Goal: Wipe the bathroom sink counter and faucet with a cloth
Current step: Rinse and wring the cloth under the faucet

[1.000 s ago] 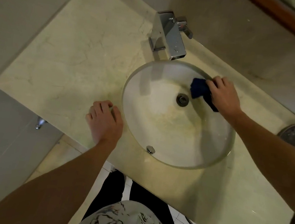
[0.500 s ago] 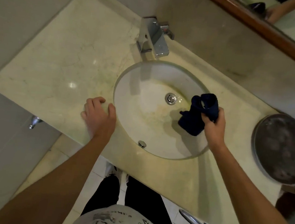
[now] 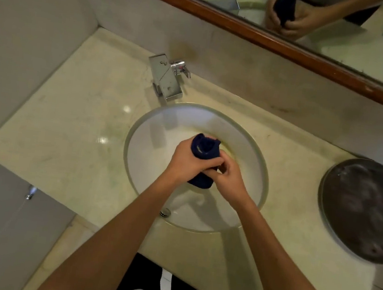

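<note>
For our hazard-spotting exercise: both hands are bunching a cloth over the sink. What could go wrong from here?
1. If the cloth is wet, wringing by the left hand and right hand could splash the counter.
2. The faucet stands just beyond the hands; lifting the cloth carelessly might knock its lever.

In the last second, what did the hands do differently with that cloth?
The left hand left the counter edge and joined the right hand over the sink. Both now grip the dark blue cloth, which was lifted off the basin wall. The faucet and the round tray stayed as they were.
</note>
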The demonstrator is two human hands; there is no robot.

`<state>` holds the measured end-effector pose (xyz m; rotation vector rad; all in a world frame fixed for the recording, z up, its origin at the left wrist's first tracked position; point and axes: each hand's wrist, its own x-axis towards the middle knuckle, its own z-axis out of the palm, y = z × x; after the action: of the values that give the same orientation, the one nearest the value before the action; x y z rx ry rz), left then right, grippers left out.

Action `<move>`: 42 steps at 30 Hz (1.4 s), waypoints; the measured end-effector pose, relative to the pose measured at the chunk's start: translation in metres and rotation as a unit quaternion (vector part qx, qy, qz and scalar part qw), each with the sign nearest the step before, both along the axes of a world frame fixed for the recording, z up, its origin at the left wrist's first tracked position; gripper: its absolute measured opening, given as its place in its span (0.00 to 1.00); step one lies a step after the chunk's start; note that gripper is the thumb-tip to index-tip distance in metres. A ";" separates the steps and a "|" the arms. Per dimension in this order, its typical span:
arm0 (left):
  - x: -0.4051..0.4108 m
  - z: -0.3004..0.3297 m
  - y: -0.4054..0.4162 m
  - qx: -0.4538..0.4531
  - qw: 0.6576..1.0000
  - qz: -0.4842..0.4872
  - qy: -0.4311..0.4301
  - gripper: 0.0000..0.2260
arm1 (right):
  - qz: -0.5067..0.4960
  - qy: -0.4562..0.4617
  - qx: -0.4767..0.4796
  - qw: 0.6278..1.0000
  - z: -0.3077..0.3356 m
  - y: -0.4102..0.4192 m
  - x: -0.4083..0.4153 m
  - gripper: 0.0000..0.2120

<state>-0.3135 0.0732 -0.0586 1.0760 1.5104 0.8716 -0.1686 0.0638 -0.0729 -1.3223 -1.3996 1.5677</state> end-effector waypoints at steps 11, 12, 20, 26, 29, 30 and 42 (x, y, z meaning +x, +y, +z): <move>-0.060 -0.056 0.053 -0.086 0.975 0.202 -0.043 0.16 | -0.139 -0.223 0.072 0.962 0.016 0.138 -0.065 0.14; -0.065 -0.061 0.061 -0.087 0.976 0.196 -0.042 0.16 | -0.138 -0.219 0.086 0.962 0.020 0.151 -0.079 0.17; -0.086 -0.086 0.102 -0.061 0.982 0.142 -0.107 0.15 | -0.091 -0.248 0.180 0.948 0.011 0.198 -0.115 0.11; -0.092 -0.102 0.106 -0.010 0.986 0.104 -0.128 0.14 | -0.143 -0.164 0.137 0.966 -0.007 0.210 -0.112 0.06; -0.093 -0.107 0.104 0.013 0.987 0.101 -0.126 0.15 | -0.144 -0.133 0.134 0.971 -0.010 0.215 -0.109 0.08; -0.092 -0.107 0.103 0.017 0.987 0.103 -0.123 0.16 | -0.138 -0.117 0.134 0.974 -0.011 0.215 -0.107 0.08; -0.082 -0.108 0.078 0.147 0.988 0.049 -0.020 0.13 | 0.024 0.107 -0.500 0.859 -0.109 0.116 -0.080 0.52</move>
<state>-0.3956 0.1516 -0.1665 1.1944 1.4410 1.2062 -0.2482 0.1802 -0.1823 -1.5596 -0.4117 2.5344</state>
